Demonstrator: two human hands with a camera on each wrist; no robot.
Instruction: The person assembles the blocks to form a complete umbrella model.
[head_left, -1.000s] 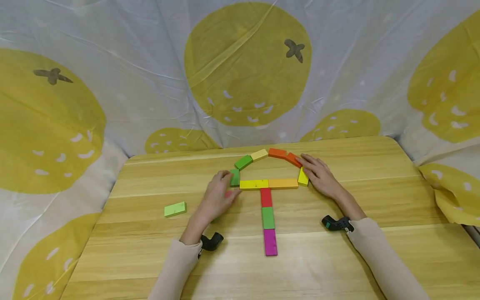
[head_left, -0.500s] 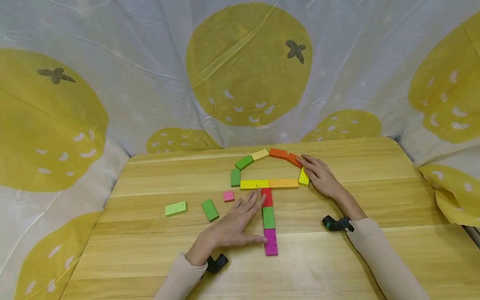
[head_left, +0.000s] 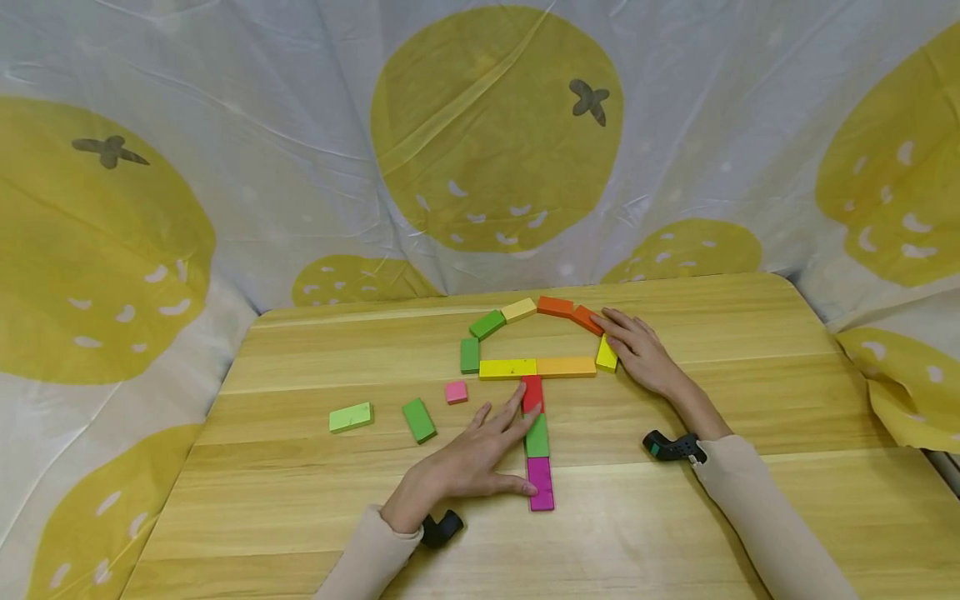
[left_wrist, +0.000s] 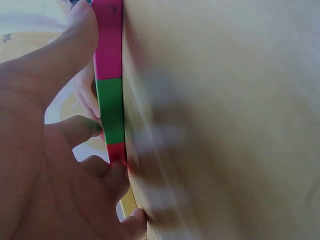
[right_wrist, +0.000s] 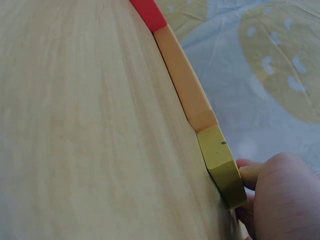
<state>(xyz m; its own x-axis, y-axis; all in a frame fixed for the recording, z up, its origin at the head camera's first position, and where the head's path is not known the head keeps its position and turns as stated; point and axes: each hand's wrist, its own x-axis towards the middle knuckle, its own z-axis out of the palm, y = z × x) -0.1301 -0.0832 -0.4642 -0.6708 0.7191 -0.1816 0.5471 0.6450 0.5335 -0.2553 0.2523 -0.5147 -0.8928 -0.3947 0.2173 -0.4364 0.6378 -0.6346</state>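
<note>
My left hand (head_left: 480, 450) lies along the stem of a block figure, fingers spread. Its fingertips touch the red block (head_left: 532, 385) and reach over the green block (head_left: 537, 446); the thumb is on the magenta block (head_left: 542, 496). My right hand (head_left: 641, 350) rests at the figure's right side, fingers extended over a red-orange block (head_left: 584, 318) and beside a small yellow block (head_left: 607, 358). In the right wrist view its fingers touch that yellow block's (right_wrist: 220, 160) outer side. A yellow block (head_left: 507, 368) and an orange block (head_left: 566, 367) form the crossbar.
The arch continues leftward with an orange block (head_left: 555, 307), a cream block (head_left: 518, 311) and two green blocks. Loose on the wooden table (head_left: 285, 500) lie a light green block (head_left: 351, 417), a green block (head_left: 419, 420) and a pink cube (head_left: 456, 392). A patterned curtain (head_left: 300, 167) hangs behind.
My left hand has moved from the arch's left green block down and right to the stem, uncovering the pink cube and loose green block. My right hand has stayed in place.
</note>
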